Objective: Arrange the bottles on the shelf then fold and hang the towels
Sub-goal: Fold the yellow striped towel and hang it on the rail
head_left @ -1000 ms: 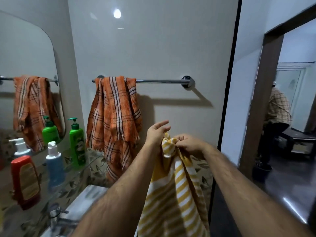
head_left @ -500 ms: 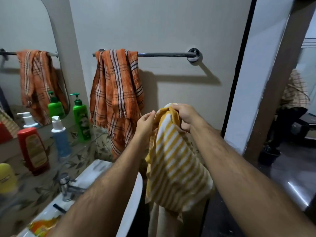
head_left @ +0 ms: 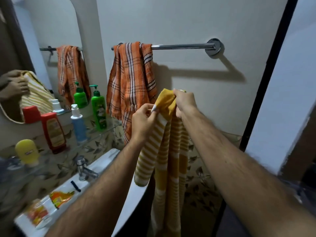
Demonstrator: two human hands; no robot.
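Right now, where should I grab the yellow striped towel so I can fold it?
Grip the yellow striped towel at its top edge, one corner per hand. It hangs bunched from the right hand; slide the left hand leftward along that edge to spread it flat.

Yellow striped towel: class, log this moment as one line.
stage: hanging towels | both hands grip yellow-and-white striped towel top edge, left hand, right hand | orange plaid towel on chrome rail
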